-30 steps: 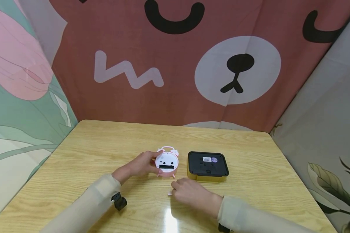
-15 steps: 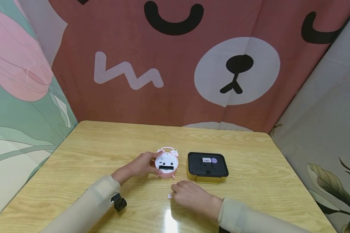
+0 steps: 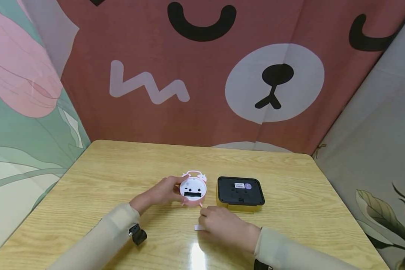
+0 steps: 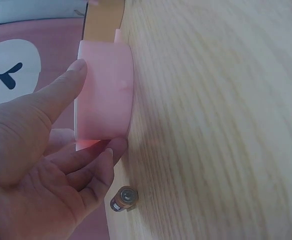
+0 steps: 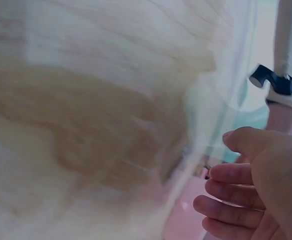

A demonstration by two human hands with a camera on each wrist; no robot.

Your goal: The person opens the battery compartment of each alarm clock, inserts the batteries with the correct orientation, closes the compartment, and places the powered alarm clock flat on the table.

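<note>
Left hand [image 3: 162, 191] gripping a pink clock [image 3: 193, 186], at nine o'clock from a black-and-yellow box [image 3: 240, 193] on the counter [image 3: 138, 161], right hand [image 3: 224, 227] at the clock's five o'clock, fingers [image 5: 231, 194] loosely extended, white strip [image 3: 198, 227] beside it.

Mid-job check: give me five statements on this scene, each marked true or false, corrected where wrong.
1. The left hand holds the pink clock. True.
2. The pink clock's white back is hidden in the head view. False: it is in plain view.
3. A small white strip shows beside the right hand. True.
4. In the head view, the yellow box is right of the pink clock. True.
5. The yellow box's top is pink. False: it is black.
</note>
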